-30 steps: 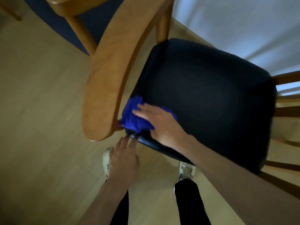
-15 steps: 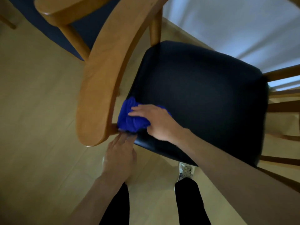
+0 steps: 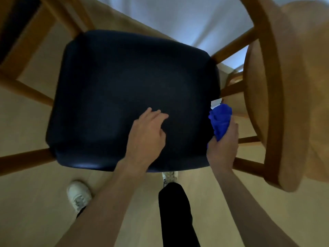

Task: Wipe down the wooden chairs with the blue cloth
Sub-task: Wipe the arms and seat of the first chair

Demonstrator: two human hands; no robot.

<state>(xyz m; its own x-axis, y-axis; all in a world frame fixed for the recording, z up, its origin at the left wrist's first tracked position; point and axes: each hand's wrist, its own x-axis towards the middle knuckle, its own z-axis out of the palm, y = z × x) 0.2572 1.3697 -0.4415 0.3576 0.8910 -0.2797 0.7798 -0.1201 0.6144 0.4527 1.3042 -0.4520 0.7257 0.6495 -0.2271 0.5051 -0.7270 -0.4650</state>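
A wooden chair with a black padded seat [image 3: 124, 86] fills the middle of the head view. My right hand [image 3: 222, 148] grips the bunched blue cloth [image 3: 220, 120] at the seat's right edge, beside the chair's wooden side rungs [image 3: 231, 90]. The curved wooden backrest [image 3: 277, 104] rises at the right. My left hand [image 3: 147, 134] rests on the black seat near its front, fingers relaxed and holding nothing.
Light wooden floor [image 3: 35, 211] lies around the chair. My white shoes [image 3: 79, 195] and dark trouser leg [image 3: 176, 211] stand just in front of the seat. A white curtain [image 3: 178, 18] hangs beyond the chair. Another wooden frame [image 3: 32, 38] stands at the upper left.
The view swung so the backrest is now on the right. My right hand carried the cloth from the seat's left corner to its right edge. My left hand came up onto the seat.
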